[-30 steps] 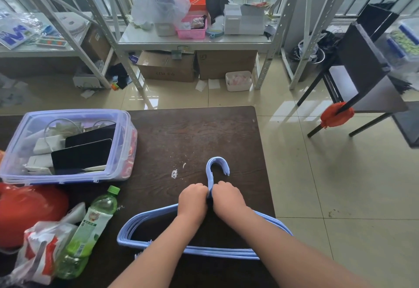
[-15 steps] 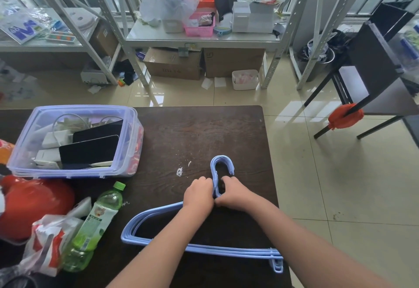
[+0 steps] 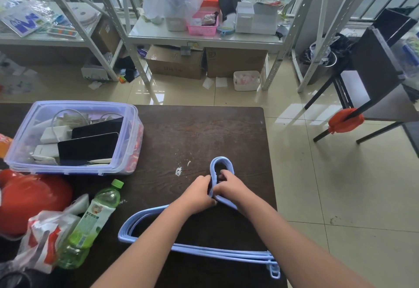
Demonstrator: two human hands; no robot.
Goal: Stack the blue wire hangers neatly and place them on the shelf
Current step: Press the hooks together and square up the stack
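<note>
red object (image 3: 29, 201): smooth, rounded, glossy; far left of table, partly cut by frame edge.
storage bin (image 3: 127, 115): clear plastic, pale purple rim, rectangular with rounded corners; holds flat black slabs, white blocks, a looped cable.
bag (image 3: 43, 240): crinkled white/red plastic, lying against the bottle.
bottle (image 3: 90, 222): clear green plastic, green cap, paper label; lies on its side, cap toward the bin.
table (image 3: 199, 133): dark wood grain, matte, a few white crumbs near centre.
blue wire hangers (image 3: 145, 216): thin, pale blue, smooth coating; several nested in one flat bundle on table near front edge, hooks up and away from the person, right tips fanned slightly at the table's right edge.
left hand (image 3: 197, 193): fist, knuckles up, clamped on hanger necks from the left, forearm coming in low from bottom centre.
right hand (image 3: 229, 186): fingers curled into the hook loops, pinching the necks from the right; touching left hand.
shelf (image 3: 204, 38): grey perforated metal uprights, pale board, cluttered; beyond the table, well apart from the hangers.
chair (image 3: 376, 70): dark, angular, tilted, far right on tiled floor.
</note>
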